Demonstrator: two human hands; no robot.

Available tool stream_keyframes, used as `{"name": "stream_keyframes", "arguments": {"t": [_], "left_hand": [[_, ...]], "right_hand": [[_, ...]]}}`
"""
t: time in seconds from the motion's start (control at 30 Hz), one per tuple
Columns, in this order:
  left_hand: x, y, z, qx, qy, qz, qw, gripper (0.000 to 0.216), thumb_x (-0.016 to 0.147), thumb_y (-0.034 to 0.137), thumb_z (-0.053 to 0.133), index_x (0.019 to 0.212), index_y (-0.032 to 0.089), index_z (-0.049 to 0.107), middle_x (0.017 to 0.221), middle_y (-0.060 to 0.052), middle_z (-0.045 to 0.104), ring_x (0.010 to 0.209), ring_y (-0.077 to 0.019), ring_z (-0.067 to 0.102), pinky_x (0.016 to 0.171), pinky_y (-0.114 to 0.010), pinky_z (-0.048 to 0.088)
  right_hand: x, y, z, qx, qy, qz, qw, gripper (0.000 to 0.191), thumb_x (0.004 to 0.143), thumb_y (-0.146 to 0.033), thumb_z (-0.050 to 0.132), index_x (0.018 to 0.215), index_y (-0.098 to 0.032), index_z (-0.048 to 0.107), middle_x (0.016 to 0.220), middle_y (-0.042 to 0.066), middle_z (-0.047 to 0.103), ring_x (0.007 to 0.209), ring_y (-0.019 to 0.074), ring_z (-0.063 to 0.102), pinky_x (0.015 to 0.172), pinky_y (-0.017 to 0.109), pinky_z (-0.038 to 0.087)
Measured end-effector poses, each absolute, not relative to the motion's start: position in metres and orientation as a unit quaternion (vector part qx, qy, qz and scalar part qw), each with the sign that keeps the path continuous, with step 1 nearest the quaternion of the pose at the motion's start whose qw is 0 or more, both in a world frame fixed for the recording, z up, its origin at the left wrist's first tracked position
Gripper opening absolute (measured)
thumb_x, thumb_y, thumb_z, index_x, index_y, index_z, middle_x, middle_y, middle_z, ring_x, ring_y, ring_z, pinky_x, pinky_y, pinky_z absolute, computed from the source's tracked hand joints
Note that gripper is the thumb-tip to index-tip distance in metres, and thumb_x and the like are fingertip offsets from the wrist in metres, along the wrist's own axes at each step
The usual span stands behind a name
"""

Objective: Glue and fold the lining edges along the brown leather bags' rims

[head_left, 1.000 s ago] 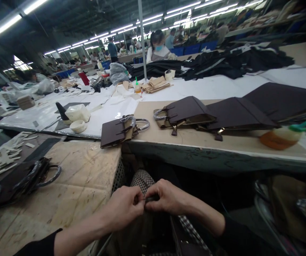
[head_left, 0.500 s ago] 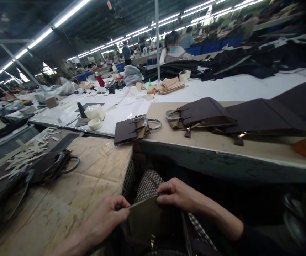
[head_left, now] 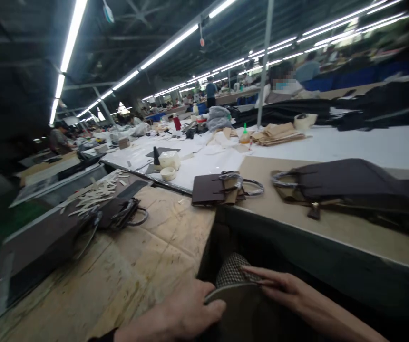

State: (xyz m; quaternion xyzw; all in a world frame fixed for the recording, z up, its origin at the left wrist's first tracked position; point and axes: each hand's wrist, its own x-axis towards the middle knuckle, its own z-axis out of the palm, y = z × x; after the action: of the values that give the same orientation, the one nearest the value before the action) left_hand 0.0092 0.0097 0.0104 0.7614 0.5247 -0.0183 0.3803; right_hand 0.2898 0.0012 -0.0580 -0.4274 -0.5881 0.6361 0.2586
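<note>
A dark brown handbag (head_left: 242, 311) lies low in front of me, over my checked-cloth lap (head_left: 235, 268), with its edge bowed upward. My left hand (head_left: 190, 308) is closed on the left part of that edge, thumb on the near side and fingers over it. At the right end, my right hand (head_left: 285, 289) holds the edge between nearly straight fingers and thumb. The lower part of the bag is dark and cut off by the frame.
Left of me is a stained tan worktable (head_left: 169, 237) with dark bags (head_left: 47, 247) and pale strips (head_left: 93, 197). A small handbag (head_left: 206, 190) and a larger one (head_left: 347, 180) lie ahead. Farther back are a glue bottle (head_left: 244, 135), a tape roll (head_left: 168, 174) and a metal post (head_left: 265, 66).
My view has swung left and up. My left hand has a fuller grip on the bag's edge. The right fingers have straightened, and the edge now bows.
</note>
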Motion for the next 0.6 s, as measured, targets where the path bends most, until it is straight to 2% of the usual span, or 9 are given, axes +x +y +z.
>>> {"name": "stream_keyframes", "arguments": {"t": [0.03,0.1,0.17,0.23,0.3,0.37,0.47,0.6], "left_hand": [[0.008,0.017,0.008,0.757,0.522,-0.025,0.394,0.030,0.085,0.040,0.052,0.073,0.019,0.068,0.062,0.001,0.057,0.056,-0.0144,0.048,0.049,-0.026,0.027],[0.001,0.030,0.006,0.744,0.525,-0.019,0.412,0.031,0.084,0.041,0.052,0.068,0.018,0.064,0.057,0.002,0.050,0.053,-0.0132,0.045,0.048,-0.025,0.026],[-0.008,0.039,0.011,0.737,0.524,-0.001,0.427,0.033,0.086,0.042,0.050,0.068,0.018,0.062,0.059,0.003,0.047,0.055,-0.0126,0.044,0.048,-0.024,0.028],[-0.020,0.043,0.024,0.732,0.525,0.046,0.432,0.035,0.090,0.042,0.046,0.071,0.018,0.061,0.064,0.003,0.050,0.060,-0.0129,0.046,0.052,-0.023,0.032],[-0.035,0.047,0.042,0.715,0.543,0.145,0.416,0.038,0.092,0.046,0.046,0.073,0.017,0.061,0.070,0.002,0.055,0.068,-0.0146,0.051,0.060,-0.023,0.037],[-0.051,0.050,0.060,0.678,0.582,0.228,0.388,0.041,0.093,0.051,0.047,0.078,0.016,0.063,0.075,0.002,0.059,0.075,-0.0165,0.054,0.065,-0.023,0.040],[-0.071,0.056,0.080,0.617,0.626,0.299,0.370,0.043,0.089,0.056,0.051,0.083,0.016,0.065,0.079,0.000,0.065,0.080,-0.0201,0.059,0.067,-0.023,0.043],[-0.078,0.056,0.091,0.580,0.666,0.312,0.349,0.044,0.083,0.058,0.057,0.086,0.016,0.068,0.081,0.000,0.068,0.085,-0.0231,0.062,0.069,-0.024,0.046]], "right_hand": [[0.292,0.004,-0.064,-0.431,-0.577,0.639,0.270,0.064,0.091,-0.055,0.055,0.148,-0.030,0.042,0.132,0.005,0.065,0.126,0.0311,0.056,0.109,0.041,0.041],[0.299,0.011,-0.076,-0.475,-0.549,0.626,0.285,0.070,0.089,-0.060,0.054,0.151,-0.035,0.034,0.141,0.004,0.059,0.135,0.0312,0.047,0.115,0.045,0.034],[0.305,0.015,-0.084,-0.516,-0.507,0.608,0.326,0.069,0.088,-0.062,0.052,0.150,-0.035,0.038,0.144,0.006,0.055,0.138,0.0318,0.043,0.116,0.047,0.032],[0.311,0.014,-0.085,-0.526,-0.439,0.606,0.404,0.068,0.087,-0.065,0.050,0.146,-0.031,0.044,0.145,0.009,0.054,0.134,0.0343,0.047,0.111,0.049,0.040],[0.316,0.009,-0.080,-0.506,-0.366,0.607,0.492,0.069,0.086,-0.066,0.050,0.142,-0.027,0.050,0.145,0.014,0.053,0.128,0.0369,0.054,0.104,0.050,0.049],[0.320,0.002,-0.073,-0.487,-0.324,0.602,0.543,0.065,0.086,-0.064,0.054,0.137,-0.024,0.055,0.143,0.016,0.054,0.125,0.0377,0.057,0.102,0.051,0.051],[0.318,-0.008,-0.069,-0.500,-0.307,0.607,0.536,0.058,0.087,-0.060,0.058,0.131,-0.023,0.061,0.138,0.018,0.059,0.120,0.0369,0.061,0.100,0.051,0.052],[0.294,-0.012,-0.076,-0.515,-0.340,0.615,0.490,0.057,0.087,-0.061,0.056,0.131,-0.025,0.061,0.138,0.016,0.059,0.122,0.0360,0.059,0.095,0.050,0.054]]}}
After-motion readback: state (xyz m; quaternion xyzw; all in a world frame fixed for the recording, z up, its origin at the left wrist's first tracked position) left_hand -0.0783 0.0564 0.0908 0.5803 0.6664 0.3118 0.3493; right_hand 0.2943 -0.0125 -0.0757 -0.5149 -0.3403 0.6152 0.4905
